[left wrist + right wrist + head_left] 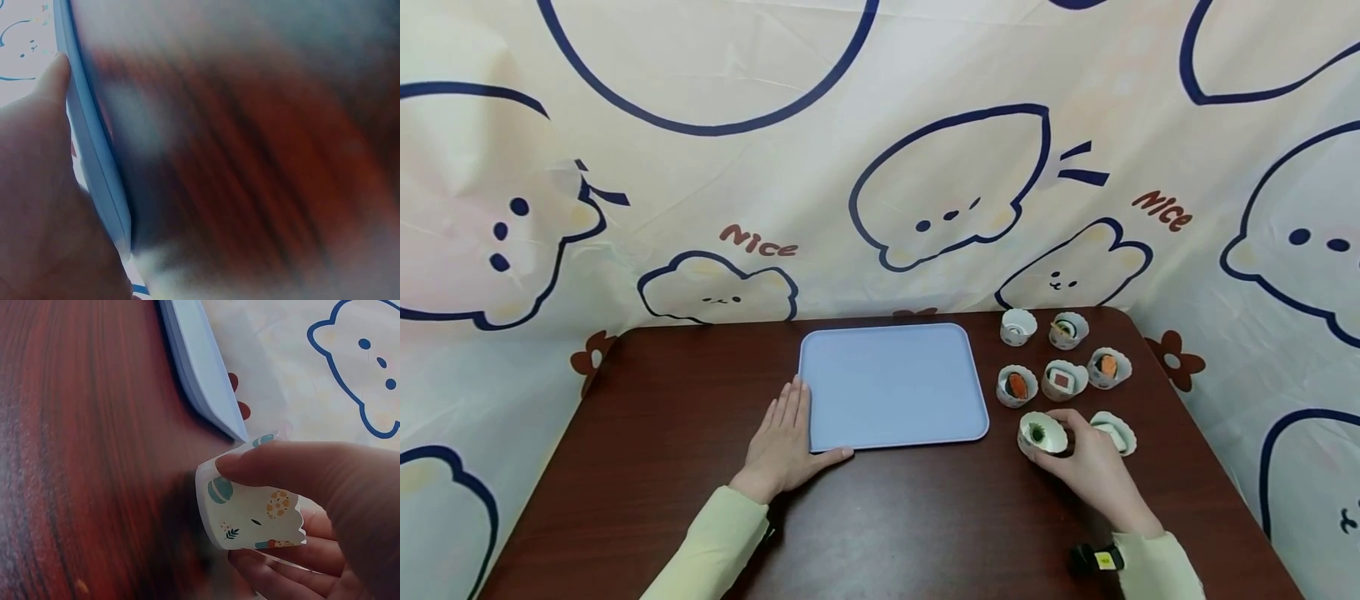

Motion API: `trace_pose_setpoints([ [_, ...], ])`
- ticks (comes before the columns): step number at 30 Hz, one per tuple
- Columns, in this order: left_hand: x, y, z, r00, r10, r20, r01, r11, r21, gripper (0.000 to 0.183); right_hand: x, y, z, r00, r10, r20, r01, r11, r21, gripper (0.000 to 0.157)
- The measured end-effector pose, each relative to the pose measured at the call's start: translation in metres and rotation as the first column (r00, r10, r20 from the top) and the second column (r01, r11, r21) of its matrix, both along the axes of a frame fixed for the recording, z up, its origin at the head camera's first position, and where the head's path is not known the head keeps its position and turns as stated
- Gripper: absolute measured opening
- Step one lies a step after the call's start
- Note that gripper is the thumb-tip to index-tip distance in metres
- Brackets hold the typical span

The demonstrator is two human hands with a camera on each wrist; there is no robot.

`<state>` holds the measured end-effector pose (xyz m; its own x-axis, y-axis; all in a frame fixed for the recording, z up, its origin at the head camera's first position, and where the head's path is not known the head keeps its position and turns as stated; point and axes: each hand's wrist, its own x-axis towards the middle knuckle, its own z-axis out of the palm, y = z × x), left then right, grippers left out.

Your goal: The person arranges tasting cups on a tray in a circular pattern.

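Note:
In the head view a light blue rectangular tray (891,387) lies on the table. My left hand (782,442) rests at its near left corner, fingers straight along the left side and thumb along the front edge. The left wrist view shows the thumb against the tray's rim (100,162). My right hand (1093,467) grips a paper muffin cup (250,512) with a scalloped rim and a printed pattern, thumb on one side and fingers on the other. Something small and green (1037,432) sits inside this cup.
Right of the tray stand several more paper cups with small sushi-like pieces, among them one with an orange topping (1017,385) and one with a white square piece (1062,381). A cup with a white piece (1114,432) is beside my right hand. A printed curtain (820,192) hangs behind the table.

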<state>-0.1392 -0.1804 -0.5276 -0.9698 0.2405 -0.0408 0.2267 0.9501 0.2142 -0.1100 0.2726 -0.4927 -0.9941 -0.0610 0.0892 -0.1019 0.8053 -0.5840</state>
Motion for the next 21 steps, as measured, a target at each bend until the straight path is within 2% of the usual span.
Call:
trace_pose_setpoints([
  [21, 0.000, 0.000, 0.002, 1.000, 0.008, 0.015, -0.008, 1.000, -0.003, 0.129, -0.014, -0.021, 0.016, 0.995, 0.065, -0.082, -0.067, 0.997, -0.028, 0.060],
])
